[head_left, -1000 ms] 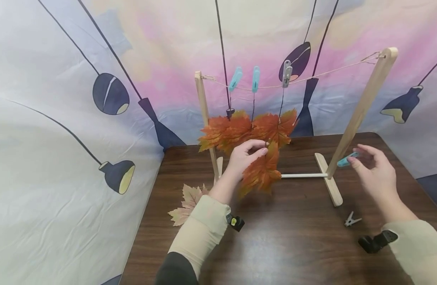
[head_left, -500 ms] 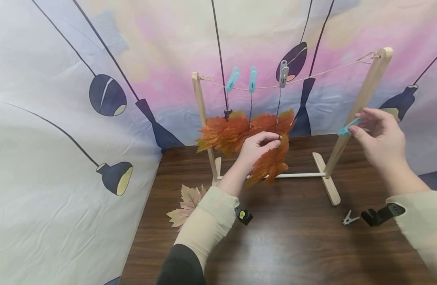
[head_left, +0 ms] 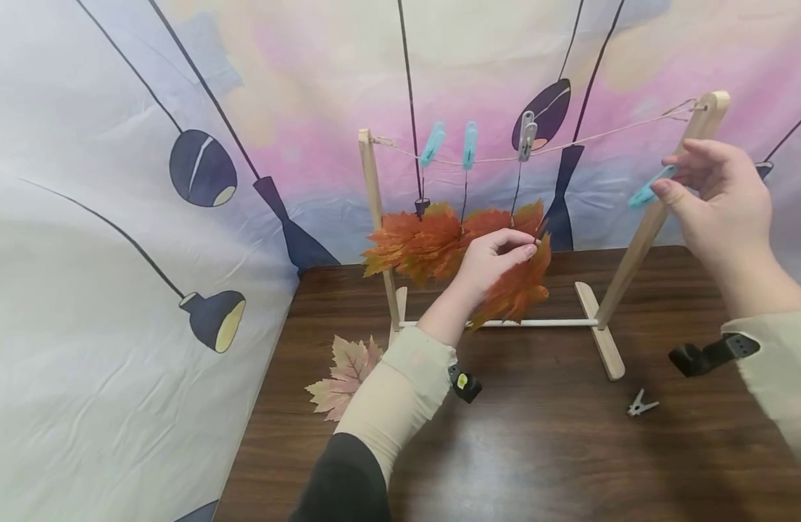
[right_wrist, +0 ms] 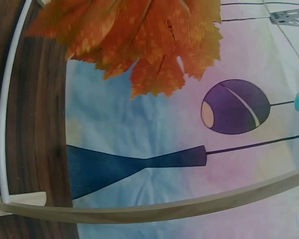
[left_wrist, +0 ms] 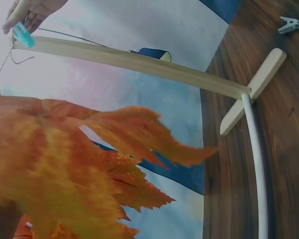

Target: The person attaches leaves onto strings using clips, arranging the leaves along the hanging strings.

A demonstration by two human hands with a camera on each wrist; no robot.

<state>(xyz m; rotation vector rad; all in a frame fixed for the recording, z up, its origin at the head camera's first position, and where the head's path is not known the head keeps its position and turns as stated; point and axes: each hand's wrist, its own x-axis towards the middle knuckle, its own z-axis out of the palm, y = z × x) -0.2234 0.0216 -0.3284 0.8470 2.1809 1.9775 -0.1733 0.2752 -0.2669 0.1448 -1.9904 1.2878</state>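
Dangles an orange leaf [head_left: 517, 286] just below the left hand [head_left: 491, 262], in front of the wooden stand [head_left: 557, 323], and holds a light-blue clothespin [head_left: 651, 188] in the right hand [head_left: 726, 196], near the stand's right post [head_left: 635, 254]. Shows jagged, veined lobes on the leaf and slim, smooth plastic on the clothespin. Pinches the leaf's dark stem [head_left: 541, 228] between left thumb and fingers, with the right ones clamped on the clothespin.

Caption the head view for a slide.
Left grip holds an orange leaf, right grip a blue clothespin; more leaves hang from the string.
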